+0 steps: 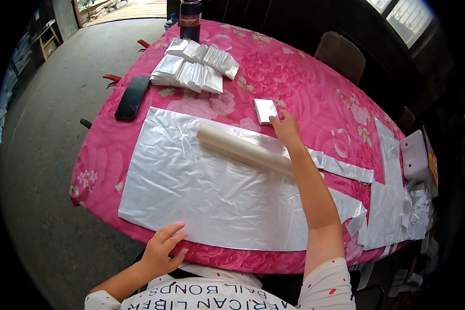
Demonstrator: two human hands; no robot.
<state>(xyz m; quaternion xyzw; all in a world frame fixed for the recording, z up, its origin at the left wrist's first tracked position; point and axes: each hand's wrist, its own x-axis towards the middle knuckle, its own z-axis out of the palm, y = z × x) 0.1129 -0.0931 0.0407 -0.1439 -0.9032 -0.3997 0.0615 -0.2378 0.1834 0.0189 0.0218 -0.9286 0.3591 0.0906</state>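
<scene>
A large flat silvery-white plastic bag (160,175) lies across the near part of the table, slightly wrinkled, with handle strips toward the right. On it rests a pale beige roll or tube (237,149), its right end hidden behind my right forearm. My right hand (288,128) reaches past the roll, thumb and fingers closed at the lower right corner of a small folded plastic packet (265,110) on the tablecloth. At the near edge of the bag, my left hand (163,252) has its fingers spread and holds nothing.
A pile of folded silvery packets (194,66) sits at the back left, beside a black phone (132,98) and a dark flask (190,21). More plastic bags (387,212) and a white container (415,155) are at the right. A brown chair (341,54) stands behind the pink-covered table (279,77).
</scene>
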